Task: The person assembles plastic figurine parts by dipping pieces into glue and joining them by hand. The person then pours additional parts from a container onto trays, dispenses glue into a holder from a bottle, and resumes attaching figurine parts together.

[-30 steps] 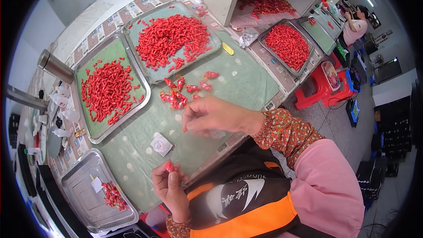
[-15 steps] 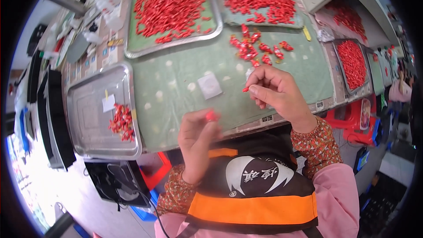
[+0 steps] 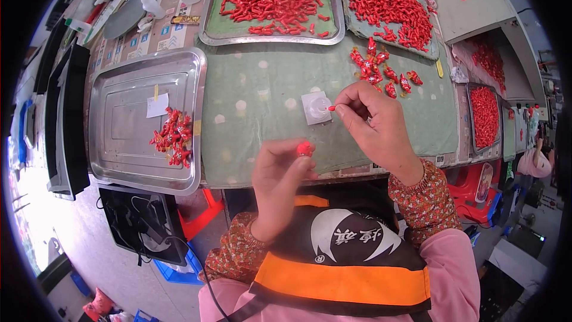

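Note:
Between the thumb and fingers of my left hand [image 3: 275, 182] is a small rounded red figure piece [image 3: 305, 148], held just above the near part of the green cloth. My right hand [image 3: 381, 131] pinches a tiny slim red piece [image 3: 332, 108] at its fingertips. That piece is over the right edge of a white square [image 3: 316, 100] with a clear, shiny round patch on it; whether they touch I cannot tell. Beyond my right hand lies a loose group of red and gold figures [image 3: 369, 68] on the cloth.
A metal tray [image 3: 119, 125] on the left holds a pile of red figures and a paper note. Toward the back stand two trays of small red parts, one metal-rimmed [image 3: 274, 40], one lined in pale green [image 3: 381, 39]. Another tray of red parts [image 3: 485, 116] sits at right beside a cabinet [image 3: 476, 0].
My right hand has brought the slim red piece to the white square. My left hand still holds its red figure piece, now less blurred. The whole view has shifted.

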`<state>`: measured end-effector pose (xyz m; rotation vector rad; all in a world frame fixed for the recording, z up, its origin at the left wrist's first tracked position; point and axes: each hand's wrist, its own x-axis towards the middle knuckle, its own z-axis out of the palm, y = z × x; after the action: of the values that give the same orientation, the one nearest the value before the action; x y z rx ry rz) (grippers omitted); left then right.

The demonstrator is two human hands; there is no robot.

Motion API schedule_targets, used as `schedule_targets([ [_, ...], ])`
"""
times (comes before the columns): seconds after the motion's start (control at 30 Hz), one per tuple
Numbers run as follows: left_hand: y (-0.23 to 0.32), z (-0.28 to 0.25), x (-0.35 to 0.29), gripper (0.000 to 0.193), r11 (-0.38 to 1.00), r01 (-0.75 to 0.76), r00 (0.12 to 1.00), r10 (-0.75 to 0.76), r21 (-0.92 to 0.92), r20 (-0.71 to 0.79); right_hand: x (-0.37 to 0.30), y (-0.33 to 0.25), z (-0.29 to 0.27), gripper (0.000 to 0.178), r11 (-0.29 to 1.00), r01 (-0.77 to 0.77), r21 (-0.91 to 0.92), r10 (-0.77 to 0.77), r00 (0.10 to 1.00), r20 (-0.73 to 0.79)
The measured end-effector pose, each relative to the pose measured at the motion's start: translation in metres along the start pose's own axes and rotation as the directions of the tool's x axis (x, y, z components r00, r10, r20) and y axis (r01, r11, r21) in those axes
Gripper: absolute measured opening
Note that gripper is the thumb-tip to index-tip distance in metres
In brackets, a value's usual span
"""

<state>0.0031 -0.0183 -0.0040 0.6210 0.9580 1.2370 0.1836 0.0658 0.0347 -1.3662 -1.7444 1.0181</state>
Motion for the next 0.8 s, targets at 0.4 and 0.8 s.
schedule_targets([
  [0.4, -0.003, -0.0014, 0.0065, 0.022, 0.999, -0.036, 0.998, 0.037, -0.013, 0.048, 0.0054, -0.0034, 0.005, 0.01, 0.98, 0.098, -0.174, -0.1, 0.995, -0.007],
  [0.8, -0.0057, -0.003, 0.004, 0.027, 0.999, -0.039, 0.996, 0.042, -0.036, 0.085, 0.0026, -0.0083, 0.0025, 0.01, 0.967, 0.163, -0.193, -0.172, 0.985, -0.031],
])
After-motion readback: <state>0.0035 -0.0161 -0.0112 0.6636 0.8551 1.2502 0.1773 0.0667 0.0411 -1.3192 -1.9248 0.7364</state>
